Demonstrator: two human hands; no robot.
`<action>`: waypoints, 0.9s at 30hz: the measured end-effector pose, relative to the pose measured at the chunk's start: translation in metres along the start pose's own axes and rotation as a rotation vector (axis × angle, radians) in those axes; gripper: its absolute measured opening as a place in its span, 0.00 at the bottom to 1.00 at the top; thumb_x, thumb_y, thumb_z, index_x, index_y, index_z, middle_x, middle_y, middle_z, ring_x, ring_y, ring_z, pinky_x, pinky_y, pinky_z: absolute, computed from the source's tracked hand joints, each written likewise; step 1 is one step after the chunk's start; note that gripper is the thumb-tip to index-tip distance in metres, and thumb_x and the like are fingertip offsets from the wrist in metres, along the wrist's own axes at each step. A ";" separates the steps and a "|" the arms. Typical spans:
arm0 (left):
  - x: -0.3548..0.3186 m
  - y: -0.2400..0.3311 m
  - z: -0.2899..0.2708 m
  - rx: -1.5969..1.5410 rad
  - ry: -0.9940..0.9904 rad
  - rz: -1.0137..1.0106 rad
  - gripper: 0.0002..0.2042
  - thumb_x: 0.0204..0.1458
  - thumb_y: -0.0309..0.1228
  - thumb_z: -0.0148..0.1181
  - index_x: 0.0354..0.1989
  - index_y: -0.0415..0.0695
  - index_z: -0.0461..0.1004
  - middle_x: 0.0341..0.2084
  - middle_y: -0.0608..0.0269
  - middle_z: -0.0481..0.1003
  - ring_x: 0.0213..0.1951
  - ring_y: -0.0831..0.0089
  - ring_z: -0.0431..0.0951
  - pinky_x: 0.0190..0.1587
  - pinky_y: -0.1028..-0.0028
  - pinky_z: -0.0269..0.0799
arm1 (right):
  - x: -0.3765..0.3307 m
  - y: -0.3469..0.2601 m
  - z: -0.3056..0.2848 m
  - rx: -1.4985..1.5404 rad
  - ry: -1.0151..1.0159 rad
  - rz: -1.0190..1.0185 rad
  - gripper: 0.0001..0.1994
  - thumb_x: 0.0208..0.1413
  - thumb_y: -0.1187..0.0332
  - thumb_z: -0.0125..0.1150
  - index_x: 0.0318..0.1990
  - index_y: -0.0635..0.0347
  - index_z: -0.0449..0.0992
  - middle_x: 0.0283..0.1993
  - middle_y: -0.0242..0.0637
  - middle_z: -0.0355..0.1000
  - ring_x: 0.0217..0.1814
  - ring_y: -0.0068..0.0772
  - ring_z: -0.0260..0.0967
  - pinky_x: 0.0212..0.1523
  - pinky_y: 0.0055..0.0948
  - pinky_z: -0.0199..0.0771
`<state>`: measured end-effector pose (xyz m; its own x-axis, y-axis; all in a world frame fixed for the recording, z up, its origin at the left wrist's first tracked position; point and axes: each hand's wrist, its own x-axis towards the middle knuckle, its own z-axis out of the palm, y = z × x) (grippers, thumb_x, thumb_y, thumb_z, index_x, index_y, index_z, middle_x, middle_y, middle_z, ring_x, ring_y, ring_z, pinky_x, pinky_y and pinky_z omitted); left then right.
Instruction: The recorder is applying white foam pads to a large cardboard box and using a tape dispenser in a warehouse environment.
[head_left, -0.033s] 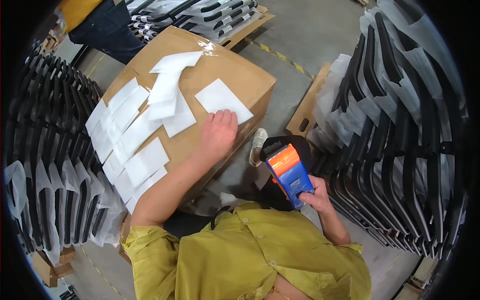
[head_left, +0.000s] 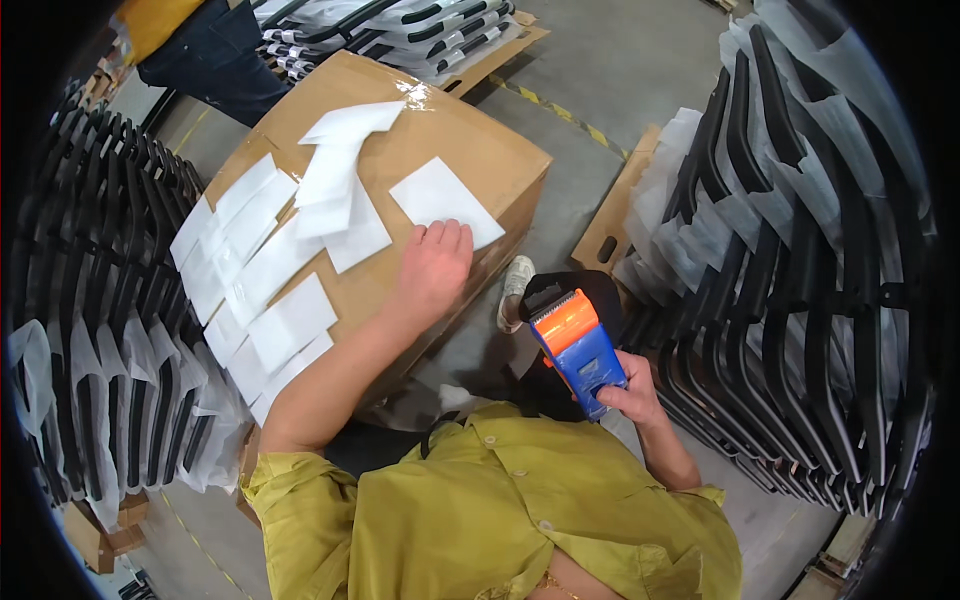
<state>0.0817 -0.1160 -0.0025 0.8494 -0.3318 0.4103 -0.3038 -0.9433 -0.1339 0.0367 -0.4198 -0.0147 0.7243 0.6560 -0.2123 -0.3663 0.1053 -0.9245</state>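
Note:
My left hand [head_left: 436, 268] is at the near edge of a white foam sheet [head_left: 447, 191] lying on a large cardboard box [head_left: 490, 140]. Its fingers are together and bent over that edge; the thumb is hidden. In my right hand [head_left: 634, 392], held low in front of me, is a blue and orange tape dispenser [head_left: 585, 350]. The dispenser's toothed blade points up and away, and my thumb lies across its blue body. More white foam sheets [head_left: 290, 322] overlap over the left part of the box top, and several lie piled [head_left: 330, 185] near its middle.
Stacks of black curved frames with white wrapping stand at the left [head_left: 110, 270], right [head_left: 790, 260] and back [head_left: 420, 35]. A cardboard panel [head_left: 610, 215] leans by the right stack. At the far left, a person in dark trousers [head_left: 215, 65] stands beside the box.

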 end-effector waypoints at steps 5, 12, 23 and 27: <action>-0.010 -0.004 -0.007 0.005 -0.066 -0.002 0.13 0.37 0.26 0.52 0.34 0.38 0.68 0.30 0.59 0.68 0.32 0.66 0.68 0.36 0.70 0.62 | 0.000 -0.003 0.000 -0.071 -0.080 -0.008 0.19 0.38 0.67 0.63 0.38 0.70 0.70 0.33 0.34 0.71 0.33 0.17 0.64 0.36 0.17 0.63; -0.010 0.009 -0.030 -0.346 -0.018 -0.213 0.12 0.47 0.34 0.52 0.35 0.38 0.71 0.30 0.59 0.72 0.31 0.70 0.71 0.35 0.74 0.66 | 0.008 -0.010 0.005 -0.161 -0.072 -0.060 0.18 0.37 0.66 0.64 0.35 0.69 0.71 0.30 0.32 0.71 0.29 0.16 0.63 0.31 0.16 0.62; -0.020 0.031 -0.068 -1.785 -0.416 -0.726 0.07 0.47 0.29 0.57 0.28 0.38 0.73 0.20 0.70 0.71 0.24 0.84 0.68 0.27 0.83 0.65 | 0.008 -0.021 0.025 -0.277 -0.130 -0.078 0.17 0.38 0.64 0.65 0.34 0.67 0.72 0.27 0.31 0.71 0.27 0.15 0.63 0.29 0.17 0.63; -0.025 0.031 -0.067 -1.434 -0.234 -0.661 0.05 0.47 0.27 0.57 0.26 0.37 0.73 0.18 0.70 0.71 0.22 0.84 0.67 0.26 0.82 0.64 | 0.010 -0.032 0.034 -0.289 -0.099 -0.040 0.17 0.38 0.63 0.64 0.34 0.67 0.72 0.26 0.31 0.71 0.27 0.16 0.64 0.29 0.18 0.64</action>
<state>0.0222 -0.1363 0.0438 0.9940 -0.0089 -0.1093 0.1062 -0.1698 0.9797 0.0358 -0.3912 0.0231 0.6695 0.7264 -0.1552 -0.1474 -0.0749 -0.9862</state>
